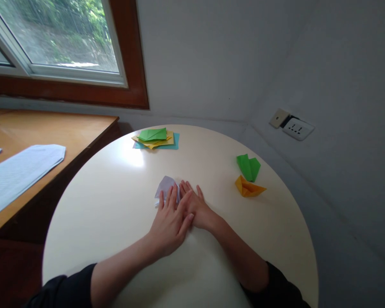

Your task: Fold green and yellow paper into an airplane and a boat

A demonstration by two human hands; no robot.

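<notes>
While two bare hands lie flat on a round white counter (105,218), a small folded sheet of pale lavender paper (164,186) sits beneath and just beyond their fingertips. The left hand (167,221) is laid palm down with its fingers stretched out and a little apart, the tips resting on the paper. Its thumb and forefinger cross over the right hand (197,208), which is also palm down at the paper's right edge, little finger held away from the others; its thumb is hidden. Black sleeves (72,284) end partway up both forearms.

Well beyond the hands, near the counter's far edge, is a stack of paper (153,136) in blue and yellow, with green on top. Off to the right of the hands are a green folded paper (248,168) and, just nearer, an orange paper boat (250,189). Far to the left, white sheets (25,173) lie on a wooden desk (80,126) below a window (67,38).
</notes>
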